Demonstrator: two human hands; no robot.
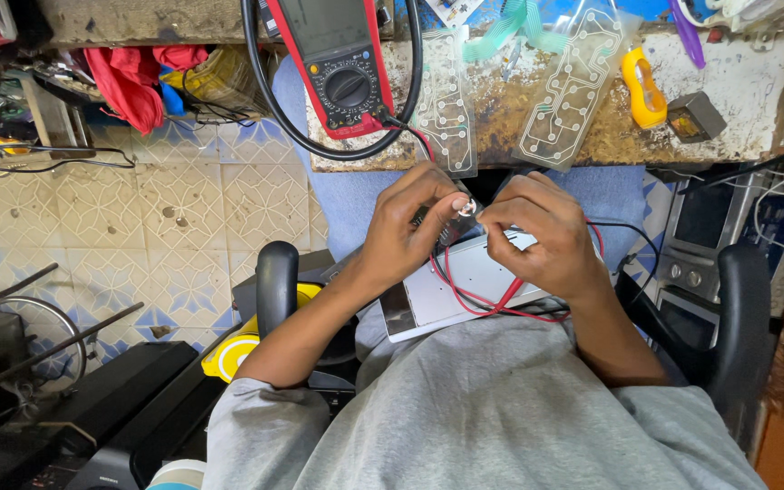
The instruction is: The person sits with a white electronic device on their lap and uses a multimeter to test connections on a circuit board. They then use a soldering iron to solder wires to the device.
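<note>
Seated at a cluttered tabletop (501, 127), you hold both hands together above your lap: your left hand (406, 231) and right hand (537, 236) meet at a small pale part (466, 208), pinched between the fingertips of both, each grip clenched on it just at 12 o'clock of the white panel (465, 286) resting on your thighs. Red and black test leads (492, 304) loop across that panel and run up toward the red multimeter (342, 63), which sits at the tabletop's near edge, at 11 o'clock from your hands. The risks, as judged from here: the small part looks easy to lose, and a slip of either pinch would likely send it down between your knees to the tiled floor (183, 209). The panel lies unsecured and tilted on your lap, so a shift of your legs could slide it off. A tug on the looped leads could drag the meter off the edge, and the clear membrane sheets (569, 86) overhanging that edge could follow.
</note>
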